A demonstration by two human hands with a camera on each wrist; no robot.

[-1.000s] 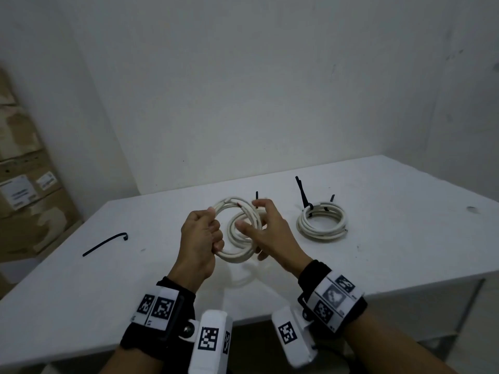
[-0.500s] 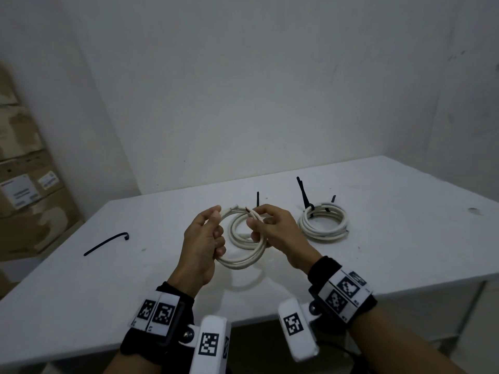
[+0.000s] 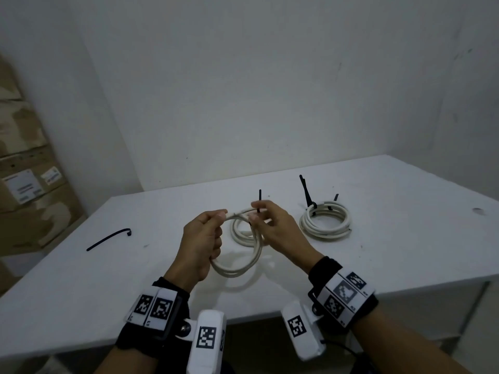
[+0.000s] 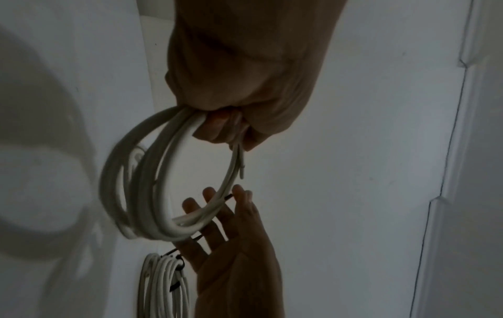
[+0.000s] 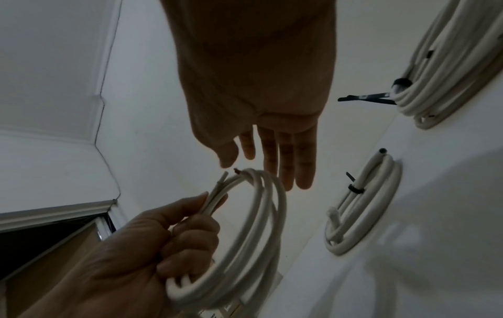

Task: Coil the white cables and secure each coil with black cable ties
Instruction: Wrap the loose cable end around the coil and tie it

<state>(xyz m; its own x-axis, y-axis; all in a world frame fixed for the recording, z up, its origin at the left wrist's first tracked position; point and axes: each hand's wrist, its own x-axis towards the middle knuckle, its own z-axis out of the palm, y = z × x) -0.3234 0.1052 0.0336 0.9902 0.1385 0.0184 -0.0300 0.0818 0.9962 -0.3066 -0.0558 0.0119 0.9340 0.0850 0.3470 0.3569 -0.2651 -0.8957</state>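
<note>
Head view: white coil (image 3: pixel 244 255) in left hand (image 3: pixel 201 247).

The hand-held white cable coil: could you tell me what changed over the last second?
The right hand let go of the hand-held white cable coil, fingers now straight beside it. The left hand keeps its grip. The tied coils and loose black cable tie stayed put.
</note>
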